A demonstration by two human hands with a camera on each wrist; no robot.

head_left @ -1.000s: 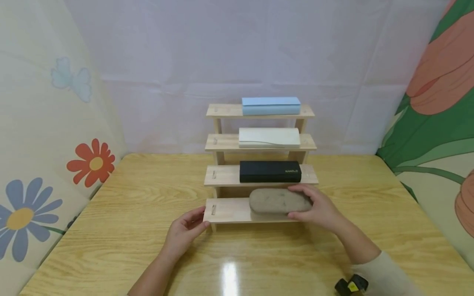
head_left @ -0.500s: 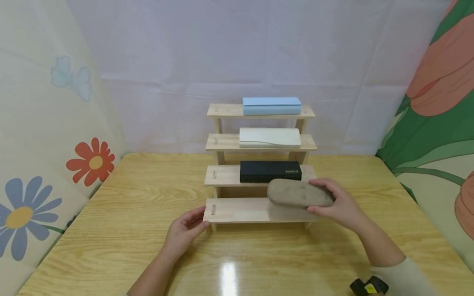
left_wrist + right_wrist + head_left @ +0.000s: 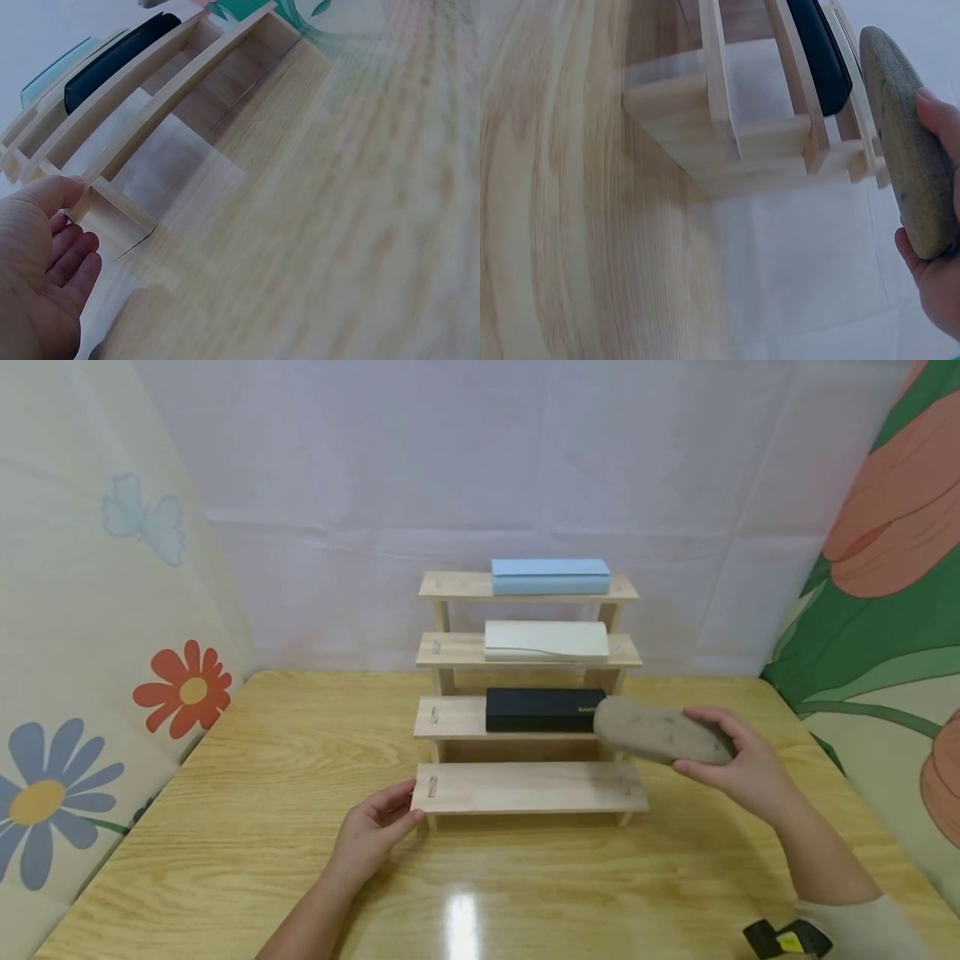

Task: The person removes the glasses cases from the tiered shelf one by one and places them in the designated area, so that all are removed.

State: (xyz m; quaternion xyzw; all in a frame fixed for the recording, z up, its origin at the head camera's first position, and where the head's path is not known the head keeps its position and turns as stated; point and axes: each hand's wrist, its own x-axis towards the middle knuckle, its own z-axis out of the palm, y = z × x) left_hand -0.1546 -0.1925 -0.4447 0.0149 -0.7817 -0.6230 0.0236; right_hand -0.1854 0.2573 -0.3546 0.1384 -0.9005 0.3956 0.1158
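Note:
A wooden stepped display rack stands on the table with several tiers. My left hand pinches the left end of its lowest board, the thumb on top in the left wrist view. In my right hand, a grey-beige fabric glasses case is held by its right end, off the rack and in front of the third tier's right end. A black glasses case lies on that tier, its right end partly covered. Higher up lie a white glasses case and, on top, a light blue glasses case.
The wood-grain table extends on both sides of the rack. A white cloth backdrop hangs behind it. Flower-printed panels flank the table left and right.
My right hand has lifted the grey-beige glasses case off the lowest tier and moved it right and up. The left hand has stayed at the lowest board's end.

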